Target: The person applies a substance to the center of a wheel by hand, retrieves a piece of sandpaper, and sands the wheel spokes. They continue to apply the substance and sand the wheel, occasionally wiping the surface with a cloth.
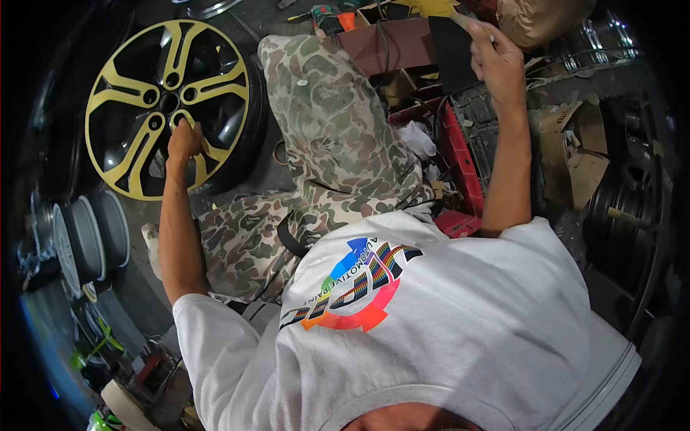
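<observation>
A black and yellow alloy wheel point(169, 100) lies face up at the upper left, with a dark tyre or ring beneath its edge. My left hand point(185, 141) is closed on a lower spoke near the hub, fingers curled and partly hidden. Out at the upper right, my right hand point(496, 59) is raised away from the wheel. Its fingers pinch a thin pale strip point(461, 20), whose exact kind I cannot make out. Just beyond that strip is a yellow sheet point(428, 7).
A red crate point(463, 154) with a crumpled white bag point(418, 140) stands beside my camouflage-covered leg point(323, 115). Grey wheel rims point(85, 233) stand at the left. An opened cardboard box point(578, 154) and dark rims point(624, 223) are at the right. A green tool point(327, 20) lies at the top.
</observation>
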### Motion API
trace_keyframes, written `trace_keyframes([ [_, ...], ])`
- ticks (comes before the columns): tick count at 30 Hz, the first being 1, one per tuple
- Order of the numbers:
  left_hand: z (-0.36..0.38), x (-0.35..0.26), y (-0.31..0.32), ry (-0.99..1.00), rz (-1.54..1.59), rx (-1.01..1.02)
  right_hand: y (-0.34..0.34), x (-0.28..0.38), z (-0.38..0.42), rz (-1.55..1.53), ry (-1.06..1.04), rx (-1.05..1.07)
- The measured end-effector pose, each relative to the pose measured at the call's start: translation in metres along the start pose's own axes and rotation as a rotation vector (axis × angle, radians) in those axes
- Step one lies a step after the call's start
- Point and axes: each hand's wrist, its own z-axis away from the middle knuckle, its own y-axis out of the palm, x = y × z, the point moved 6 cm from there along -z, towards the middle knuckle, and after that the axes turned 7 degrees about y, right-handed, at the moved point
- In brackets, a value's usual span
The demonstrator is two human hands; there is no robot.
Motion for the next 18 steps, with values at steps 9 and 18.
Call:
trace_keyframes([
  [9, -0.007, 0.005, 0.017, 0.243, -0.402, -0.162, 0.007, -0.120, 0.043, 0.870, 0.122, 0.183],
  [18, -0.005, 0.008, 0.010, 0.046, -0.235, -0.072, -0.020, -0.199, 0.075, 0.962, 0.553, 0.426],
])
